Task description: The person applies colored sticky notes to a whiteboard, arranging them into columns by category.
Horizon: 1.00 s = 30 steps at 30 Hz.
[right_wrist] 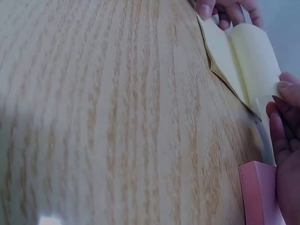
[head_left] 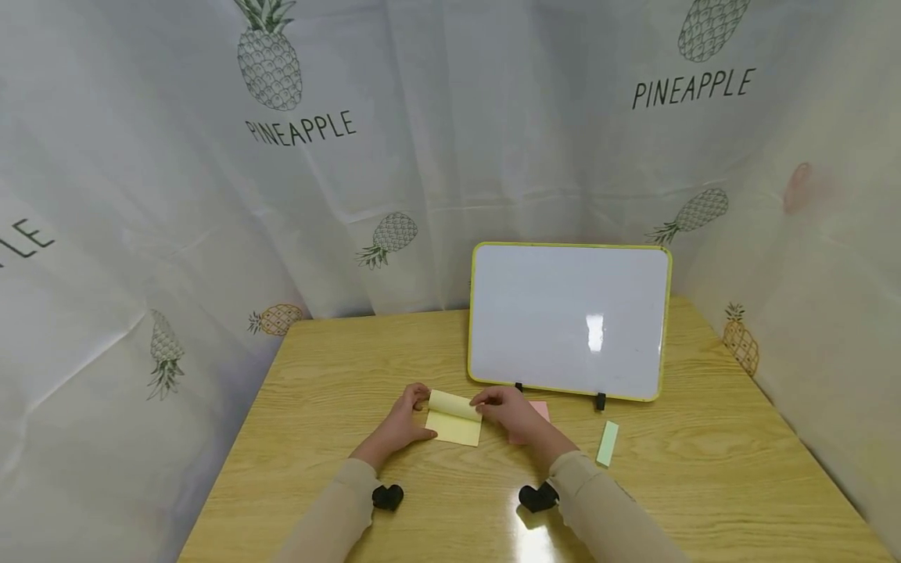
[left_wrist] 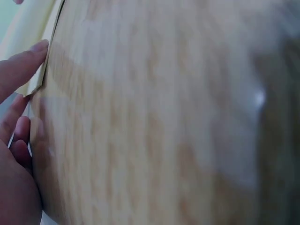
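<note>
A pale yellow, rectangular paper pad (head_left: 453, 431) is between the left hand (head_left: 401, 423), which grips its edge, and the right hand (head_left: 512, 410), which pinches its curled upper sheet (head_left: 454, 403).

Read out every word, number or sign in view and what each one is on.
"PINEAPPLE": cloth, upper left in the head view.
"PINEAPPLE": cloth, upper right.
"LE": cloth, left edge; the rest is cut off.
No writing shows on the whiteboard, yellow pad, pink pad or green pad.
</note>
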Available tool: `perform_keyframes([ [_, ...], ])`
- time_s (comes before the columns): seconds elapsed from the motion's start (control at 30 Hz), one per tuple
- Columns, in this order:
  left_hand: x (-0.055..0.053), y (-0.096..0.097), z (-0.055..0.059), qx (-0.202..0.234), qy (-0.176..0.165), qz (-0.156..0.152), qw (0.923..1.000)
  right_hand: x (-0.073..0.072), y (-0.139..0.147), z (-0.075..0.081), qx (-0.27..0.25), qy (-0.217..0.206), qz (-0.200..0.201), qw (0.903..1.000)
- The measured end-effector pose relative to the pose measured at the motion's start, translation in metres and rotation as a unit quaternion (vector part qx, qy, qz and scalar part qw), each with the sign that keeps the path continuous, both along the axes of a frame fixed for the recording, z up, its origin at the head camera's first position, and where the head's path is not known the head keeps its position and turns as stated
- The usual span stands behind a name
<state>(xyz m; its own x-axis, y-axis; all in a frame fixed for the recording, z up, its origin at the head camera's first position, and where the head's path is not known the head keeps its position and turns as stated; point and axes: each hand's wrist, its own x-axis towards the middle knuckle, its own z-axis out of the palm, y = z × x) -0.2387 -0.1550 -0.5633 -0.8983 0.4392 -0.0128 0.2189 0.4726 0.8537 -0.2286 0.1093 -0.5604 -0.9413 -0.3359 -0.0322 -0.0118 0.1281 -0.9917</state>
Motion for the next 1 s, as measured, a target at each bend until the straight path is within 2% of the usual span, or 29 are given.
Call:
perform_keyframes([
  [0.17,0.001,-0.002,0.000,-0.007,0.005,-0.009,0.9999,0.000,0.001,0.001,0.022,0.014,-0.011,0.9996],
  [0.33,0.001,-0.004,0.000,-0.031,0.017,-0.023,0.9991,0.000,-0.002,0.000,0.015,0.007,-0.037,0.9992],
  [0.57,0.000,-0.008,-0.003,-0.068,0.076,-0.058,0.9931,0.001,-0.008,0.002,0.018,-0.003,-0.077,0.9968],
  [0.73,0.001,-0.009,-0.001,-0.084,0.070,-0.070,0.9916,-0.002,-0.008,0.006,0.018,-0.011,-0.090,0.9957],
  [1.0,0.001,-0.006,0.003,-0.090,0.075,-0.074,0.9904,-0.011,-0.005,0.012,0.074,0.018,-0.107,0.9913],
])
